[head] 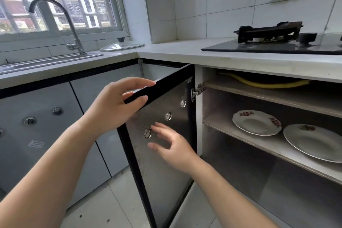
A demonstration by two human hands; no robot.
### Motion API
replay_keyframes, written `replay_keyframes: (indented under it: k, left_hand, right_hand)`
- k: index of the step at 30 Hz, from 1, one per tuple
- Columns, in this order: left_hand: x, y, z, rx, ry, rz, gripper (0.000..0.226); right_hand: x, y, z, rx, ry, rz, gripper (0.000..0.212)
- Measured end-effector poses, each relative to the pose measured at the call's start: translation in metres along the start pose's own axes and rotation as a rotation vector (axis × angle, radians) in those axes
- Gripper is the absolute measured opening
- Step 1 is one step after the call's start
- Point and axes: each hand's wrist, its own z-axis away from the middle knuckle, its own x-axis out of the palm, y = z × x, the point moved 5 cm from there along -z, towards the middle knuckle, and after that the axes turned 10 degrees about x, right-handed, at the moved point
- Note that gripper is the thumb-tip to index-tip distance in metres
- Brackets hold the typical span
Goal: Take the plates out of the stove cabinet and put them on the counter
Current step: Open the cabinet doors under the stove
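The cabinet door [162, 163] under the stove [268, 42] is seen swung wide, its inner face turned toward the camera. The left hand [114, 105] is clamped on the door's top edge, with the fingers laid over the top and the thumb pressed to the dark rail below. The right hand [172, 146] is held free in front of the door's inner face, fingers spread and loosely bent, with nothing in it. Two plates are noted on the middle shelf [220, 126] inside the cabinet. The first plate [256, 122] has red markings on its rim. The second plate [312, 142] sits just to its right and is partly cut off by the frame edge (whether the rims touch cannot be told). Both lie flat, right way up. The step in hand is judged to be the reach for the first plate, as none has been taken out yet. The door is best pinned wide by the left hand, so that the right arm's path is not crowded by it or by the hinge [198, 89]. The first plate should be slid toward the shelf front until its rim can be gripped. It should then be lifted level and drawn out low, clear of the upper shelf [277, 96] and the yellow hose [259, 84] above. Bare counter [175, 52] left of the stove is judged the easiest landing place.
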Motion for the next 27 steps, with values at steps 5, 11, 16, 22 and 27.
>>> replay_keyframes:
  k: [5, 11, 16, 22, 27]
  left_hand:
    - [0.064, 0.0, -0.002, -0.02, -0.133, -0.018, 0.035]
    - [0.167, -0.003, -0.009, -0.01, -0.27, 0.025, 0.034]
    - [0.245, 0.001, -0.016, 0.037, -0.368, 0.075, 0.031]
    - [0.32, -0.023, -0.019, 0.024, -0.392, 0.084, 0.032]
    - [0.37, -0.071, -0.009, -0.048, -0.42, 0.157, 0.032]
  right_hand:
    - [-0.06, 0.023, 0.037, 0.045, 0.177, 0.004, 0.053]
    - [-0.129, 0.064, 0.094, 0.157, 0.324, -0.011, 0.049]
    - [-0.186, 0.098, 0.133, 0.258, 0.483, 0.052, 0.039]
    - [-0.231, 0.138, 0.135, 0.38, 0.577, 0.186, 0.036]
    - [-0.25, 0.171, 0.097, 0.422, 0.608, 0.285, 0.037]
